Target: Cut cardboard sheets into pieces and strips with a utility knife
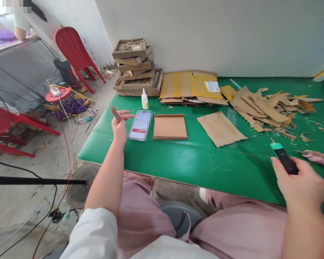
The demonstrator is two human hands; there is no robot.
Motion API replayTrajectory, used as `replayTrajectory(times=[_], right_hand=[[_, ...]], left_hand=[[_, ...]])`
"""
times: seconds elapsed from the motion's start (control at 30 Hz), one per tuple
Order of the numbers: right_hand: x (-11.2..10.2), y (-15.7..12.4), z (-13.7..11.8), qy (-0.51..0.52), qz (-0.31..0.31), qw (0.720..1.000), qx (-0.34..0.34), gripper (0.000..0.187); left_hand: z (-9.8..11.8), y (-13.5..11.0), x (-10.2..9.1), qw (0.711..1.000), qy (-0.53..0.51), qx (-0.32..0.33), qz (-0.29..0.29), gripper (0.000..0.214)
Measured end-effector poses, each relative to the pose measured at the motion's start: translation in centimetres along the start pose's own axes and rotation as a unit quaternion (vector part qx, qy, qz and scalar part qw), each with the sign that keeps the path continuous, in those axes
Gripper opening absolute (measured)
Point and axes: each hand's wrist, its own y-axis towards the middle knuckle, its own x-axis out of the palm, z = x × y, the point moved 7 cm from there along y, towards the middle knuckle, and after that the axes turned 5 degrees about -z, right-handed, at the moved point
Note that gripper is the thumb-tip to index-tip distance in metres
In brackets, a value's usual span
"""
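My left hand (120, 128) is at the left of the green table, pinching a small cardboard strip (115, 113) with other fingers stretched toward a phone (137, 126). My right hand (304, 185) is wrapped round a black-and-teal handled tool (285, 159) with a thin metal tip, pointing away from me near the table's right side. Between the hands lie a shallow cardboard tray (170, 127) with raised front and back edges and a flat cardboard piece (221, 128). Under that piece, a clear ruler (232, 116) partly shows. A white glue bottle (144, 100) stands upright behind the phone.
Stacked cardboard trays (135, 66) rise at the back left, beside folded cardboard (189, 86) with yellow tape. Cardboard scraps (267, 106) are heaped at the right. A pink-handled tool (320, 158) lies right of my right hand. Red chairs (74, 50) and cables occupy the left floor.
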Motion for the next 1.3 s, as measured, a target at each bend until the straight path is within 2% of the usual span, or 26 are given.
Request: replayTrajectory(times=[0.1,0.23,0.4,0.63,1.03,1.3], right_hand=[[0.1,0.0,0.2,0.005,0.006,1.0,-0.007,0.064],[0.2,0.0,0.5,0.008,0.003,1.0,-0.009,0.059],[0.3,0.0,0.4,-0.012,-0.013,1.0,-0.002,0.057],[0.4,0.0,0.5,-0.006,0.012,1.0,-0.021,0.045],[0.4,-0.1,0.4,-0.014,-0.01,1.0,-0.006,0.048],[0.4,-0.1,0.4,0.001,-0.001,1.0,-0.02,0.045]], left_hand=[[-1.8,0.3,-1.5,0.988,-0.082,-0.101,0.086,0.038],[-2.5,0.3,-1.8,0.976,-0.1,-0.16,0.107,0.042],[-1.9,0.1,-1.1,0.979,-0.085,-0.163,0.086,0.043],[-1.8,0.2,-0.8,0.983,-0.076,-0.153,0.071,0.038],[-1.9,0.1,-0.2,0.986,-0.06,-0.149,0.041,0.035],[-2.1,0.1,-0.1,0.987,-0.051,-0.149,0.036,0.035]])
